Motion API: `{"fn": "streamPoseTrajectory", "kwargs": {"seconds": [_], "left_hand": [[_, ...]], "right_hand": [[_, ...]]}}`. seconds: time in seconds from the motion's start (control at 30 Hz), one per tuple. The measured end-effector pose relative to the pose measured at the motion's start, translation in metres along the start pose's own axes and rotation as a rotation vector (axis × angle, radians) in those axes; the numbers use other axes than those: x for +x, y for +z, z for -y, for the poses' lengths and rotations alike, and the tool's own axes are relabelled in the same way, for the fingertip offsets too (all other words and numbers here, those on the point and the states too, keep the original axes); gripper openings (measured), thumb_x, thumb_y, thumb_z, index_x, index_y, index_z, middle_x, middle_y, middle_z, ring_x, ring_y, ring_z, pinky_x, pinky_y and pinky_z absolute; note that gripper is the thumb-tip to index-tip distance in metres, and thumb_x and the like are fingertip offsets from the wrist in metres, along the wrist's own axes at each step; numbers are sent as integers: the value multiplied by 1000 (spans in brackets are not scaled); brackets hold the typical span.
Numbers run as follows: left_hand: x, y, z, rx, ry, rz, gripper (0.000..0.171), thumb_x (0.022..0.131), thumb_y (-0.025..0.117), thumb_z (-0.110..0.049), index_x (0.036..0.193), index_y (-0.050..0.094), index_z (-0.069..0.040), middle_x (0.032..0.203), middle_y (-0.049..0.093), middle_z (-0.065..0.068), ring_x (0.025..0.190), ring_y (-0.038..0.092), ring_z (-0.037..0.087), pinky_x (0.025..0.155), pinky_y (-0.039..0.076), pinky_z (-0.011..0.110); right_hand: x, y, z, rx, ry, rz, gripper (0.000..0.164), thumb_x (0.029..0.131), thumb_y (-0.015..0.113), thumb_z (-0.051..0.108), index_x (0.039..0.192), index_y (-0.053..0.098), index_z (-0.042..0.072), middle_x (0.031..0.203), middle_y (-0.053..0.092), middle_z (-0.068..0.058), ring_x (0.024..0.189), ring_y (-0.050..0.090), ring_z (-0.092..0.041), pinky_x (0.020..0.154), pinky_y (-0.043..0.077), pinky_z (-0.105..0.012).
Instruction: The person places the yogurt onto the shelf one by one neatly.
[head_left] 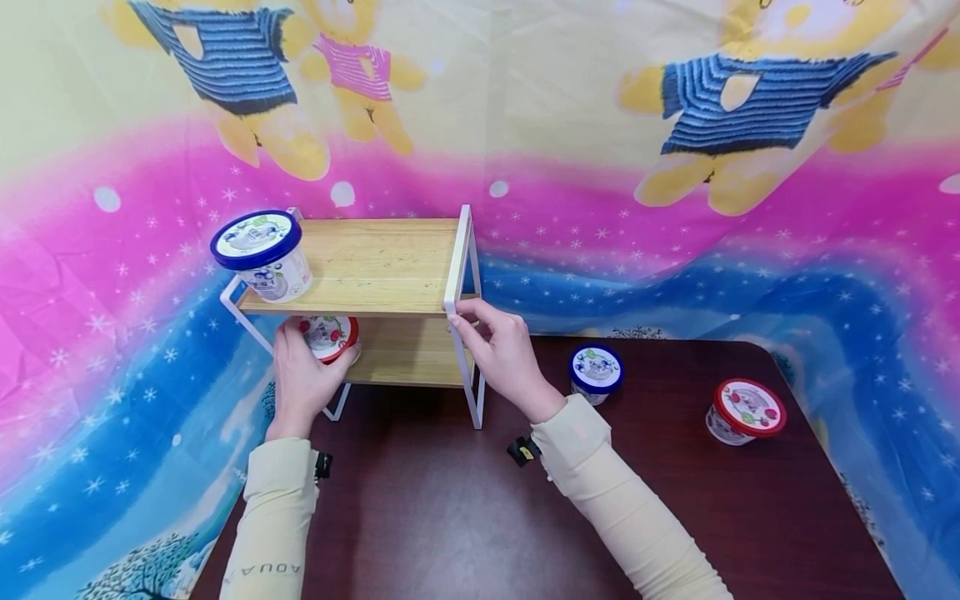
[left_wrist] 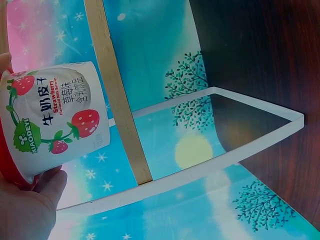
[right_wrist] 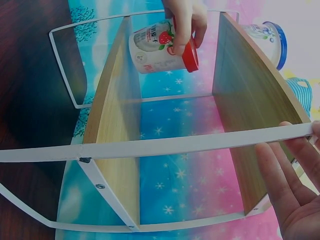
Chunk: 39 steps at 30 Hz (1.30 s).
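My left hand (head_left: 303,379) grips a strawberry milk tub (left_wrist: 57,115) by its red lid. The tub is at the left end of the two-tier shelf rack (head_left: 375,262), between its upper and lower boards. In the right wrist view it leans somewhat, its base close to the lower board (right_wrist: 117,95); whether they touch I cannot tell. At the rack's front right corner, my right hand (head_left: 506,354) pinches the white metal frame (right_wrist: 200,140) between thumb and fingers, level with the upper board.
A blue-lidded tub (head_left: 270,262) stands on the upper board's left end. On the dark table (head_left: 450,517), to the right of the rack, are another blue-lidded tub (head_left: 596,371) and a red-lidded tub (head_left: 742,412). A patterned cloth (head_left: 555,192) hangs behind.
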<state>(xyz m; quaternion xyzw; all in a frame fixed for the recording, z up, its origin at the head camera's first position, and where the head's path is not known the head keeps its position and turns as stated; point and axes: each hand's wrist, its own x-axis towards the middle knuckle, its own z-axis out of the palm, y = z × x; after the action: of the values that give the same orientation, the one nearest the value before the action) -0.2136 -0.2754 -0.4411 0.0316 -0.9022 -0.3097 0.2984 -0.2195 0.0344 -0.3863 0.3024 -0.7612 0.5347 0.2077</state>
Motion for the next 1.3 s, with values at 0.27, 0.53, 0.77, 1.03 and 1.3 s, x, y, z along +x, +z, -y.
{"fn": "streamPoseTrajectory", "kwargs": {"seconds": [0.27, 0.53, 0.77, 1.03, 1.3], "left_hand": [[1, 0, -2, -5, -24, 18, 94, 78, 86, -37, 145, 35, 3, 138, 43, 28, 126, 43, 44, 107, 34, 59], [3, 0, -2, 9, -53, 39, 96, 79, 85, -40, 147, 33, 2, 139, 42, 28, 127, 43, 45, 108, 34, 59], [6, 1, -2, 9, -107, 61, 97, 79, 84, -42, 149, 32, 0, 142, 41, 27, 129, 43, 43, 109, 34, 59], [10, 2, -7, -26, -178, 72, 95, 79, 84, -40, 150, 33, -2, 142, 41, 25, 129, 44, 41, 108, 37, 58], [10, 5, -6, -40, -215, 73, 94, 80, 83, -41, 152, 34, -6, 143, 41, 23, 130, 44, 40, 107, 39, 58]], "right_hand": [[0, 0, 1, 0, 5, 1, 16, 102, 65, 15, 114, 72, 7, 91, 73, -3, 62, 67, -22, 59, 53, -30], [0, 0, 1, -6, 6, 1, 16, 101, 65, 14, 114, 72, 7, 92, 73, -3, 62, 67, -20, 59, 53, -30], [0, 0, 2, -3, 16, 5, 17, 101, 65, 15, 115, 71, 8, 93, 73, -3, 64, 68, -21, 62, 55, -30], [-1, -1, 3, -12, 6, -1, 16, 102, 65, 15, 114, 72, 8, 92, 73, -2, 63, 67, -18, 61, 54, -30], [-1, -1, 2, -8, 12, 2, 16, 102, 65, 15, 115, 71, 7, 92, 73, -2, 64, 68, -23, 61, 53, -30]]}}
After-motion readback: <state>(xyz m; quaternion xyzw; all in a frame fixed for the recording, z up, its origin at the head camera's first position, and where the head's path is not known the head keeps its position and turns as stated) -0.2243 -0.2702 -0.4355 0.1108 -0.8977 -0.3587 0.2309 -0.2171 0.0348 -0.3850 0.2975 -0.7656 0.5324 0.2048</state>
